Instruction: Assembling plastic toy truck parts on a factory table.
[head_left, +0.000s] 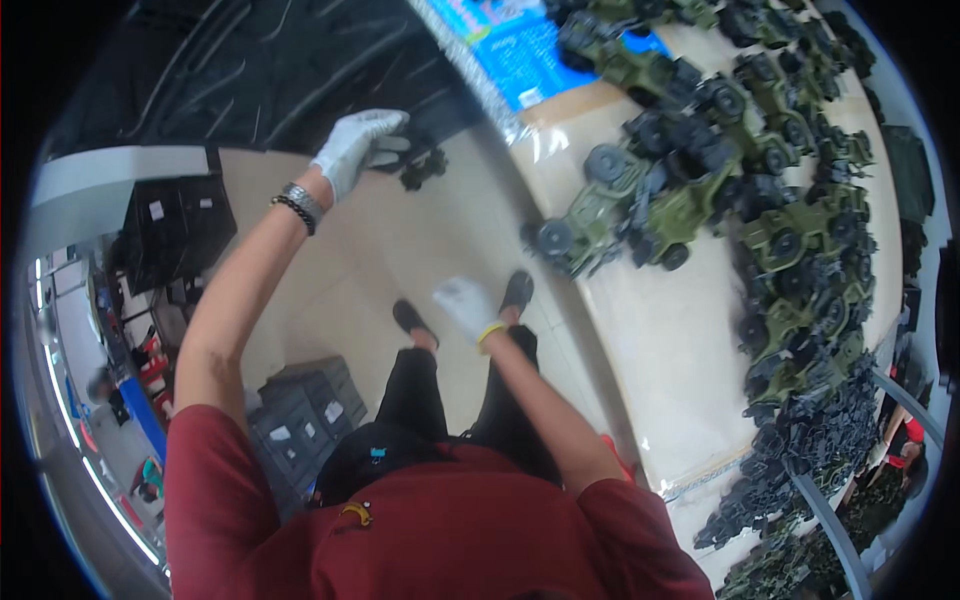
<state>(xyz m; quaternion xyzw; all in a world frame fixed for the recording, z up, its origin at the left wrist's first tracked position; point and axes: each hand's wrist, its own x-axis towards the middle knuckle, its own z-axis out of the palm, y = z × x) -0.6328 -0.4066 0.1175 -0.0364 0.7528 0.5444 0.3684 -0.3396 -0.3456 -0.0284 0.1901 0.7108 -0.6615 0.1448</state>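
Observation:
My left hand [362, 150], in a white glove, reaches out at the upper left beside a large black ribbed plastic sheet or tray [250, 75]. Its fingers are bent but apart, and nothing shows clearly between them. Just past the fingertips is a small dark green toy vehicle [424, 170]; whether it touches the hand is unclear. My right hand [466, 308], also gloved in white, hangs in front of my legs above the floor. Motion smears its fingers, and I see nothing in it.
On my right a tan-topped table [670, 370] bears many green toy vehicles [690, 210] in piles, with a blue printed package [530, 55] at its far end. Dark crates [300, 425] stand on the floor at my left; black boxes [180, 230] are farther off.

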